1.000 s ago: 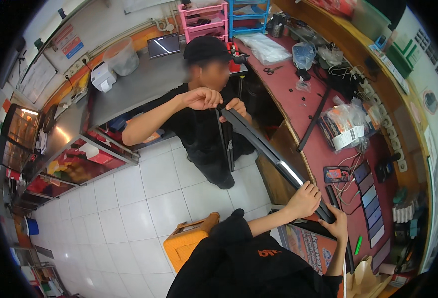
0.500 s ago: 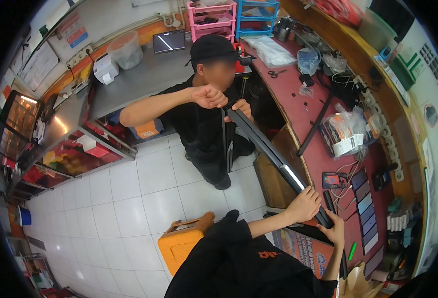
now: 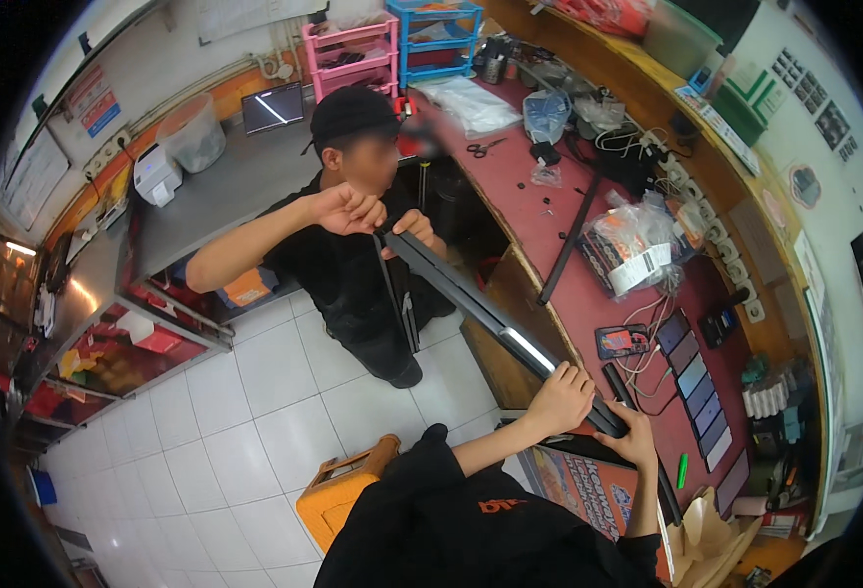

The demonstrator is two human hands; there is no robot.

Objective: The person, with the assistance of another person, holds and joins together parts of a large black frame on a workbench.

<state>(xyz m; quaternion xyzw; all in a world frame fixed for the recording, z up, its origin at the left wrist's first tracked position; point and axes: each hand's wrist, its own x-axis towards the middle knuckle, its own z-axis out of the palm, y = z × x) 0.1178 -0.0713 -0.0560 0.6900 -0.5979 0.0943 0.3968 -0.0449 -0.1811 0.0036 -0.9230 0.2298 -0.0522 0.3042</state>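
A long black bar (image 3: 476, 309) with a shiny strip runs slantwise between me and a co-worker. My left hand (image 3: 561, 398) is closed around it near its lower end. Just beyond, my right hand (image 3: 636, 437) has its fingers and thumb wrapped about the tip. At the far end, the crouching person grips the bar with one hand (image 3: 418, 231). The other, fist-like hand (image 3: 350, 208) is beside that end. A second dark bar (image 3: 399, 294) angles down from there in front of the person; how the two connect is hard to make out.
Along the right runs a red-topped bench (image 3: 525, 211) bearing another black bar (image 3: 571, 240), scissors (image 3: 486, 149), a plastic-wrapped package (image 3: 632, 250), a small red-and-black device (image 3: 623, 342), several phones (image 3: 698, 387) and a green marker (image 3: 683, 470). An orange stool (image 3: 329, 505) stands on the left.
My view has shifted, so the whole scene sits further left. Both my hands keep their hold on the bar. The co-worker's fist-like hand has loosened slightly and changed its finger pose.
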